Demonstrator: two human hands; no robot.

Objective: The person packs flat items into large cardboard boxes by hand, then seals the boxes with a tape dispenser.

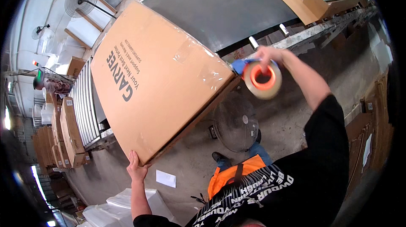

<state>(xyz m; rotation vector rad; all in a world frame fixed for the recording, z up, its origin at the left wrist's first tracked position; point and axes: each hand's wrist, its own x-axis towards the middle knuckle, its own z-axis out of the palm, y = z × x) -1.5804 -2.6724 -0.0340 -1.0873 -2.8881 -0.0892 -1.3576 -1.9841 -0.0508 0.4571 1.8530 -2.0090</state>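
Observation:
A large flat cardboard box point(169, 74) with dark print lies across the conveyor, clear tape shining along its far right edge. My left hand point(136, 166) grips the box's near left corner, fingers on top and the thumb by the side. At the opposite near corner, my right hand point(270, 57) is closed on a tape dispenser point(240, 66) with a blue body. Its roll of clear tape point(270, 87) has an orange core and looks slightly blurred. The dispenser's head is at the box's right corner; whether tape joins them I cannot tell.
A dark conveyor belt point(220, 5) runs behind the box, with metal rollers point(83, 104) at left. A floor fan point(235, 121) stands below the box near my feet. White wrapped stacks point(122, 208) stand at lower left. Another person point(57, 86) is at far left beside boxes point(71, 129).

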